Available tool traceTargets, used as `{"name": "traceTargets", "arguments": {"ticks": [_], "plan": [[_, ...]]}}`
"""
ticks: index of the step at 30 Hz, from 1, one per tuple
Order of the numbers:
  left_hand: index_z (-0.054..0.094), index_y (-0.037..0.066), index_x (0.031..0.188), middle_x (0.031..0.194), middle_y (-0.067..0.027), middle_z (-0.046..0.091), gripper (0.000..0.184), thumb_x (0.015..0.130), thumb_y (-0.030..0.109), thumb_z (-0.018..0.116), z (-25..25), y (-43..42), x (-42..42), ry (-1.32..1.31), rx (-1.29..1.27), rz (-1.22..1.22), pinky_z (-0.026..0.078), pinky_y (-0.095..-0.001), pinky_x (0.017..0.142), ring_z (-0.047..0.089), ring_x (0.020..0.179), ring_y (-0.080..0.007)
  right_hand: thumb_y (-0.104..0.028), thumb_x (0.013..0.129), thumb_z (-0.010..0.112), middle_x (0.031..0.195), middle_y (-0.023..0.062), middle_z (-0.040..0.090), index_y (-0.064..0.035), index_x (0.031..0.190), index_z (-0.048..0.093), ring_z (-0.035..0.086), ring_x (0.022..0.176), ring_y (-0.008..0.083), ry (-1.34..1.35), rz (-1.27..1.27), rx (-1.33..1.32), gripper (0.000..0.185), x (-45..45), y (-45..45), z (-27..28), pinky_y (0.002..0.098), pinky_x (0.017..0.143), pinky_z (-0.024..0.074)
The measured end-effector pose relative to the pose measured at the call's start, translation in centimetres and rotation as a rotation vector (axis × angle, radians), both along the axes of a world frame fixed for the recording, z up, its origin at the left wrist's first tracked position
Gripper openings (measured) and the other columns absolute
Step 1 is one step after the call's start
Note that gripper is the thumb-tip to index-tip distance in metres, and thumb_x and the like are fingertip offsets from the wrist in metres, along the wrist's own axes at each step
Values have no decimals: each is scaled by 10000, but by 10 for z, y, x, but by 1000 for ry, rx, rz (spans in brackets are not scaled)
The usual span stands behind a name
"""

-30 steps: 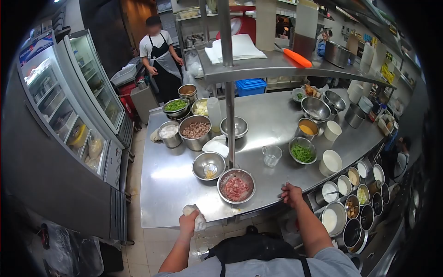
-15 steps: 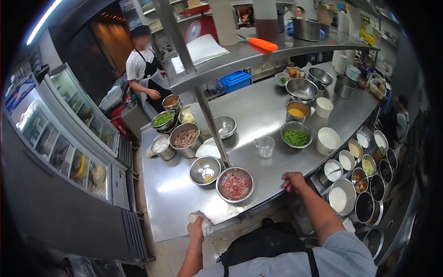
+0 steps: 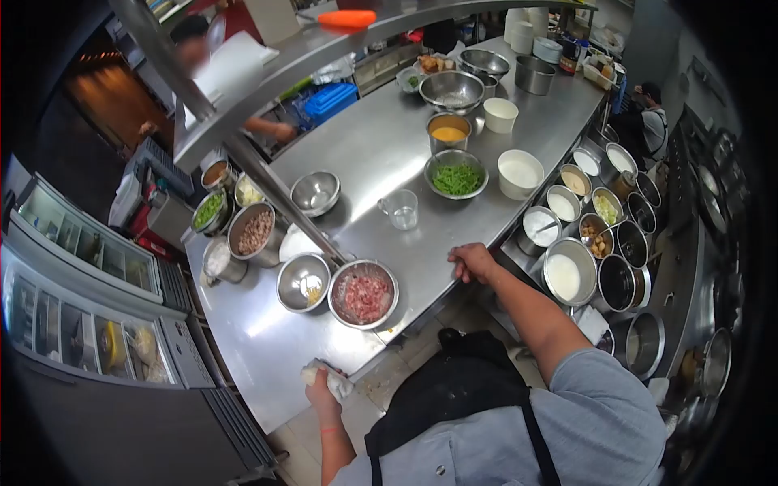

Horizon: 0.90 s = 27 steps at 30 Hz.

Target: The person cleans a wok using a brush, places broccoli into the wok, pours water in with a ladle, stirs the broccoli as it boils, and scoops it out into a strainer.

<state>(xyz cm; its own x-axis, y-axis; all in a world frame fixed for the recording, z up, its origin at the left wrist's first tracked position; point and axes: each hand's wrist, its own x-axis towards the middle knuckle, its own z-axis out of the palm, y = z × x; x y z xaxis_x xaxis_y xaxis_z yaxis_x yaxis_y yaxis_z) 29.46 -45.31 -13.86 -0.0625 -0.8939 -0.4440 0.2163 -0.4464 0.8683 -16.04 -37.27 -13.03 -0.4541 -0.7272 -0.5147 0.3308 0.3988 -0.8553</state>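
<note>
My left hand (image 3: 321, 392) is closed around a crumpled white cloth (image 3: 340, 386) by the front edge of the steel table (image 3: 243, 364). At the table's edge farther right is my right hand (image 3: 472, 263), its fingers loosely bent and apart, nothing visible in them. Between the hands stands a steel bowl of raw sliced meat (image 3: 363, 296). Beside it is a steel bowl (image 3: 303, 283) with a little yellowish food at the bottom. A clear measuring cup (image 3: 400, 211) stands behind my right hand, near a bowl of chopped greens (image 3: 456, 177).
An overhead steel shelf (image 3: 300, 49) and its post (image 3: 271, 186) cross the left side. Containers of diced meat (image 3: 252, 232) and others crowd the far left. Several ingredient pots (image 3: 567, 277) line the right. A co-worker's arm (image 3: 271, 128) shows behind the shelf; another person (image 3: 648, 121) is at right.
My view has swung to the right, so the table's things sit farther left. The co-worker behind the shelf has moved closer. My left hand still holds the cloth.
</note>
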Motion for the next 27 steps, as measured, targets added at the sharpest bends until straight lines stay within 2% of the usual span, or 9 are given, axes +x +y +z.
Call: {"name": "traceTargets", "arguments": {"ticks": [3,9,12,27], "plan": [[509,-58,1041,787,-180,630,316,842,165,610,-15,-4,6,-34,5,7,556,-416,614,644,651,-291,-193,824,565,551,120,581,20,852,610,484,330,182,5,-7,-30,219,-1,-1,-6,291,339,397],[552,-56,996,770,-164,642,276,832,153,627,-7,-2,3,-38,-29,45,552,-384,601,650,646,-272,-175,827,554,558,126,576,30,818,600,479,343,185,37,11,-13,210,-1,-3,-9,290,344,390],[535,-39,1042,772,-155,630,328,843,207,618,-5,-4,3,-82,4,-24,539,-373,590,640,635,-266,-180,832,553,556,122,574,29,820,602,480,345,183,28,-5,-24,215,-2,-4,-10,283,344,391],[529,-61,1040,782,-172,629,329,834,178,621,2,-3,-1,-51,11,-25,556,-389,608,641,642,-277,-159,830,547,541,120,558,50,821,594,477,334,191,13,-39,-32,214,2,-2,-5,299,335,381]]}}
